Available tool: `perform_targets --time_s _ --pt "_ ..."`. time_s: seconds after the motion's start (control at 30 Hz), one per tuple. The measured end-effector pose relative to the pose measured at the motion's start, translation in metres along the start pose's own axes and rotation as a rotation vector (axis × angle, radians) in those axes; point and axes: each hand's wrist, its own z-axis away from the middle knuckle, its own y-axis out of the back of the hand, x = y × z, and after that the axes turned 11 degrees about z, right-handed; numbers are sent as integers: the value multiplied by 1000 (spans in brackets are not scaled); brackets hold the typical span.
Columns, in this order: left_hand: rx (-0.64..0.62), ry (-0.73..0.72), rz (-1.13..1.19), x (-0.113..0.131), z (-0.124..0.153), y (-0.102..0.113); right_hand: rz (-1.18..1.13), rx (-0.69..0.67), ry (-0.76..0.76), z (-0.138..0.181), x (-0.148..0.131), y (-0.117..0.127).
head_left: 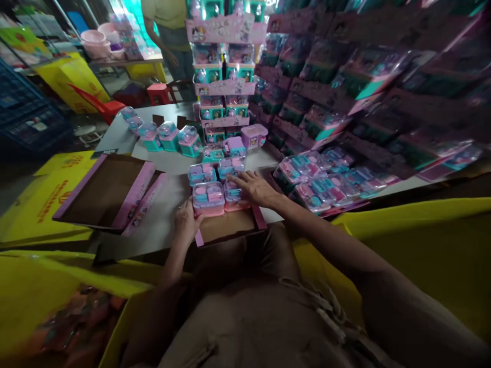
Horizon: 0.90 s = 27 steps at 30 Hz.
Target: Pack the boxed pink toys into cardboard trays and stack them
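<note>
A shallow cardboard tray [230, 227] with pink edges sits at the table's front edge, its near part bare brown. Several small plastic boxes [208, 198] with clear lids and pink bases fill its far part, with blue and pink pieces under the lids. My left hand [186, 220] wraps round the tray's left side, thumb inward beside the front left box. Over the front right box lies my right hand [256, 188], fingers stretched out across its lid and touching it. That hand partly covers the box.
Flattish cardboard trays [103, 191] lie at left. Teal toy boxes [169, 137] and a purple box [254, 137] stand behind. Filled trays [322, 179] are on the right, below tall stacks [224, 87]. Yellow bins [422, 240] flank me. Another person [169, 36] stands beyond the table.
</note>
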Motion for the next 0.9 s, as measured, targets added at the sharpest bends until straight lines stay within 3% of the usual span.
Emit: perform_targets --time_s 0.1,0.23,0.33,0.4,0.5,0.6,0.77,0.9 --pt "17 17 -93 -8 3 -11 -37 -5 0 -1 7 -5" --pt "47 26 -85 -8 5 -8 -48 -18 9 -6 10 0" --pt "197 -109 29 13 2 0 -33 -29 47 -8 11 5" --pt "231 -250 31 32 -4 9 -34 -31 64 -10 11 7" --pt "19 -411 -131 56 -22 24 -47 -19 87 -12 18 6" --pt "-143 -437 -247 58 -41 33 -68 -6 115 -12 27 1" --pt "-181 -436 -251 42 -54 33 -122 -4 154 -19 28 -4" --pt "-170 -450 -217 44 -55 31 -144 -43 137 -23 22 0"
